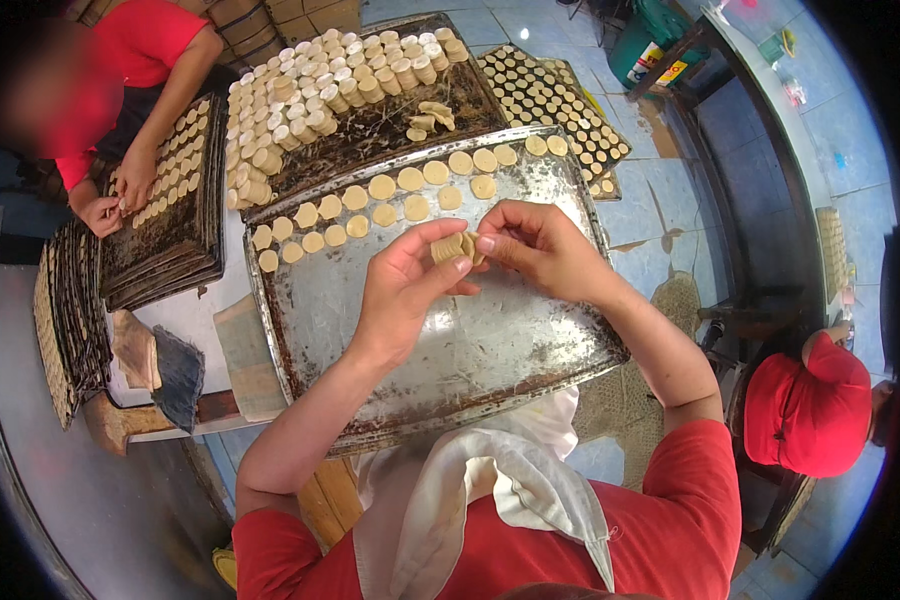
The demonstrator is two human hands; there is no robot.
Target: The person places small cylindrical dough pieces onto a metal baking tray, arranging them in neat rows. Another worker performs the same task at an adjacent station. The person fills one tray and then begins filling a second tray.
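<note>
A short stack of round dough discs (448,249) lies sideways in my left hand (409,281), held between the thumb and fingers. My right hand (536,244) pinches a disc at the stack's right end. Both hands are above a worn metal baking tray (420,352). Along the tray's far side run two rows of flat dough discs (382,187), the nearer row ending at a disc (483,187) just beyond my right hand. Whether the pinched disc is fully apart from the stack cannot be seen.
Behind stands a dark tray (367,124) with many stacked discs (330,75) and some dough scraps (431,120). At left, a co-worker's hands (124,191) work over piled trays (161,255). Disc-filled trays (551,105) lie back right. Another person (806,405) is at far right.
</note>
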